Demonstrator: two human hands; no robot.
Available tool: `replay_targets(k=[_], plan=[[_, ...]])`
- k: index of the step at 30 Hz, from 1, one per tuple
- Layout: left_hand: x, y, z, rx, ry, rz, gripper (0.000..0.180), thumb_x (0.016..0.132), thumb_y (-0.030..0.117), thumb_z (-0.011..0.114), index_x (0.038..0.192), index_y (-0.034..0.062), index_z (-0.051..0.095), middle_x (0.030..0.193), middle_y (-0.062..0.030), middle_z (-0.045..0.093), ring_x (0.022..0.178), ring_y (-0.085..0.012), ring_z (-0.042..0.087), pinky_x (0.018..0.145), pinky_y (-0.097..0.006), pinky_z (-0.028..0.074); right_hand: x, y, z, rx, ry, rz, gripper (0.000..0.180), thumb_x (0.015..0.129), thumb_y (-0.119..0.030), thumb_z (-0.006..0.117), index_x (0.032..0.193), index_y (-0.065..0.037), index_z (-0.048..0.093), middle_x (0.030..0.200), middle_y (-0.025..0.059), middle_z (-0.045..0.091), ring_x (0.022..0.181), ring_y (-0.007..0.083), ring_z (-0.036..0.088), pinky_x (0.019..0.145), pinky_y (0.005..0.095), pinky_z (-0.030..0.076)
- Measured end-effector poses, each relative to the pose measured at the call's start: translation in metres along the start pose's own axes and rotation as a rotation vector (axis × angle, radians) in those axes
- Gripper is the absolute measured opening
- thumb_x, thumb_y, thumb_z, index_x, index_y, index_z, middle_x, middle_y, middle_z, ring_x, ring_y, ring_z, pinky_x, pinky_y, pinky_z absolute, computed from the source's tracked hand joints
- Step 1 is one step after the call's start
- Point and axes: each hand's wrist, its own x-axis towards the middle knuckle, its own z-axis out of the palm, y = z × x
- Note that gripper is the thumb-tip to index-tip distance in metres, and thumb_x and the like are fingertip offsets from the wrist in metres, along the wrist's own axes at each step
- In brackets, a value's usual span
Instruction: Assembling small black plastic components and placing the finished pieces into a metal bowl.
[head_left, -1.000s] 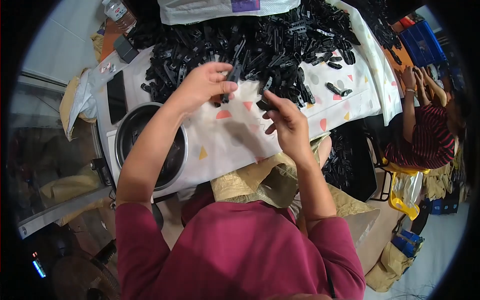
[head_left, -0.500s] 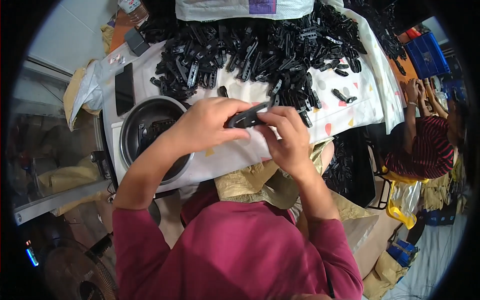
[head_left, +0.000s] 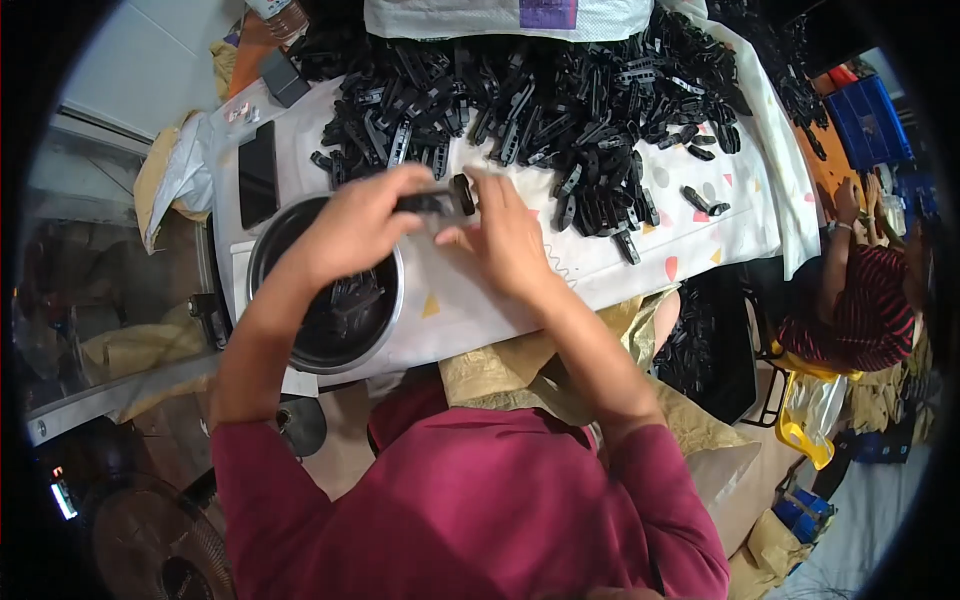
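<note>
My left hand is closed on a long black plastic part, smeared by motion. Just right of it, my right hand has thumb and fingers apart, the fingertips beside a small black plastic piece at the table's middle. Whether they touch that piece I cannot tell. Under my left forearm stands a round metal bowl with several black parts inside. Beyond both hands spreads a large heap of similar black parts.
A white sack lies behind the heap. Left of it are a dark phone and a grey block. Loose black parts lie on the patterned tablecloth. At far right sits another person. A fan stands lower left.
Both hands have moved left from over the middle of the table. My right hand has come off the long black part, which stays in my left hand, and now reaches beside the small piece.
</note>
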Motion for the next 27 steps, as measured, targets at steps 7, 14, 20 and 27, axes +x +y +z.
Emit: replay_targets(k=[7,14,20,27], plan=[[0.110,-0.017,0.054,0.227,0.020,-0.438,0.025,0.072,0.022,0.059,0.086,0.0022,0.064,0.087,-0.0172,0.064,0.086,-0.0348,0.061,0.075,-0.041,0.049,0.018,0.028,0.022,-0.418,-0.194,0.118,0.026,0.070,-0.011,0.058,0.092,0.001,0.054,0.079,0.0210,0.060,0.070,0.0380,0.060,0.064,0.0437,0.048],[0.138,-0.039,0.085,0.251,-0.008,-0.570,0.020,0.075,0.018,0.057,0.084,0.0014,0.064,0.078,-0.0180,0.064,0.073,-0.0310,0.063,0.065,-0.040,0.049,-0.003,0.020,-0.045,0.722,0.097,0.715,0.030,0.088,-0.006,0.046,0.117,0.000,0.052,0.082,0.0051,0.058,0.073,0.0136,0.060,0.056,0.0253,0.051],[0.071,0.016,0.050,-0.863,0.019,-0.604,0.010,0.077,0.007,0.060,0.086,0.0035,0.056,0.065,-0.0022,0.054,0.056,-0.0098,0.050,0.051,-0.024,0.041,-0.010,-0.003,-0.054,1.093,0.254,0.550,0.028,0.085,-0.002,0.056,0.111,0.002,0.050,0.090,0.0128,0.061,0.072,0.0198,0.063,0.061,0.0299,0.055],[0.017,0.052,0.041,-1.022,0.185,0.053,0.026,0.072,-0.008,0.062,0.089,0.0037,0.047,0.107,-0.0195,0.060,0.089,-0.0163,0.059,0.072,-0.025,0.049,-0.026,-0.035,-0.051,1.051,0.216,0.246,0.027,0.083,0.003,0.057,0.110,0.004,0.054,0.095,0.0142,0.061,0.074,0.0182,0.063,0.069,0.0300,0.054]])
